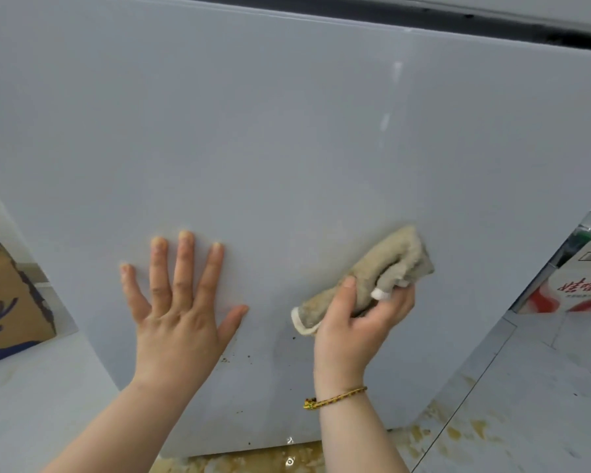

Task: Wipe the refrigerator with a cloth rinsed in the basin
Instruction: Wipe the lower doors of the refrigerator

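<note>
The big pale grey side of the refrigerator [287,131] fills most of the view. The left hand [178,302] is flat on it with all its fingers spread wide — it holds nothing. To the right of it, the right hand [352,322] grips a bunched-up tan cloth [376,278], thumb on one side and fingers curled around the other, and presses it against the grey panel. The cloth looks dirty and has a white edge at its lower end. A thin woven bracelet [335,397] sits on the right wrist. Small dark specks dot the panel under the hands. Near the bottom, the floor [492,404] has yellow-brown stains — some right by the refrigerator's base. A cardboard box [11,295] stands at the left, and a white and red box [580,288] is at the far right.
</note>
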The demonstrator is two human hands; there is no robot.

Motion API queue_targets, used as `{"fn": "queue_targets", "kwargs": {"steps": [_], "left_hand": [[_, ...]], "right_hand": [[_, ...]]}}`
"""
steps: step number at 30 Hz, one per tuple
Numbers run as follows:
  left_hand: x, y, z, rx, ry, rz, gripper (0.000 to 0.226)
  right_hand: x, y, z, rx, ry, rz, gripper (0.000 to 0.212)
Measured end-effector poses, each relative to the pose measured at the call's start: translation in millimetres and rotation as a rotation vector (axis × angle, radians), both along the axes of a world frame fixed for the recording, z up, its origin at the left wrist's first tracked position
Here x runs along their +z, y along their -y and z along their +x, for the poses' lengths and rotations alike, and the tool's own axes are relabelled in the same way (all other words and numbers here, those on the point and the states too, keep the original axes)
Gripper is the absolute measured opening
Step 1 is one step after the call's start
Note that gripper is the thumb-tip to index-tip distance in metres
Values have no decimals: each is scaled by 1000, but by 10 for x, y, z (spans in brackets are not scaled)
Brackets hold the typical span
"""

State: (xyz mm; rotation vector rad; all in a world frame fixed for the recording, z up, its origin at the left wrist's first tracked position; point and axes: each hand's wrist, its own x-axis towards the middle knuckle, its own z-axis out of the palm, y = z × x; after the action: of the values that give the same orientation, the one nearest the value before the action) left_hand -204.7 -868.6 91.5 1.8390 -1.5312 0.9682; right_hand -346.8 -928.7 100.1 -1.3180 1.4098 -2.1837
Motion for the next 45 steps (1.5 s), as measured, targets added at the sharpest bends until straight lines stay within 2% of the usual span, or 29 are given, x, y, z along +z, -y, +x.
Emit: {"fn": "queue_targets", "kwargs": {"steps": [2,5,7,9,11,13,15,17,21,23,24,26,28,31,34,36,39,41,43,45], "left_hand": [[4,0,22,-1,28,-27,68],[2,-19,65,25,94,-53,81],[37,-61,83,4,119,-39,82],[68,-126,97,-57,99,-14,74],[65,-244,145,-79,82,-3,69],[49,-369,257,-23,48,-17,68],[29,-454,399,63,-28,-19,68],[-6,-488,517,103,-99,3,68],[-60,-492,582,75,-148,55,65],[-86,-464,610,52,-131,39,64],[-112,-461,628,51,-119,35,65],[-136,-448,654,48,-109,30,68],[-152,-447,665,45,-105,18,69],[-164,-429,669,43,-102,-25,67],[-191,-398,672,37,-89,-73,66],[-210,-386,684,31,-84,-95,65],[-219,-387,723,22,-46,-124,63],[-224,-388,767,25,-1,-137,61],[-243,-377,804,31,31,-145,60],[-274,-367,835,34,45,-156,58]], "right_hand": [[-130,-42,86,20,-88,-45,44],[-566,-82,113,35,-71,110,49],[-793,-93,-20,45,137,319,57],[-857,-60,-145,64,368,490,52],[-790,-35,-247,51,384,464,47],[-551,-18,-278,14,194,225,46],[-371,37,-246,-13,-124,-63,42],[-388,146,-192,-73,-476,-269,35],[-911,163,-212,-70,-1032,-519,27],[-1200,171,-335,-35,-1325,-633,32],[-1259,165,-391,-1,-1438,-675,35],[-1165,171,-457,39,-1536,-736,37],[-921,178,-434,48,-1468,-773,34],[-495,163,-196,2,-1193,-750,23],[-470,46,148,-14,-1041,-701,22],[-725,-51,323,18,-1119,-717,26],[-1196,-118,354,126,-1434,-771,35],[-1346,-132,301,157,-1553,-785,39],[-1297,-149,291,161,-1483,-771,37],[-1087,-157,383,136,-1292,-733,32]]}}
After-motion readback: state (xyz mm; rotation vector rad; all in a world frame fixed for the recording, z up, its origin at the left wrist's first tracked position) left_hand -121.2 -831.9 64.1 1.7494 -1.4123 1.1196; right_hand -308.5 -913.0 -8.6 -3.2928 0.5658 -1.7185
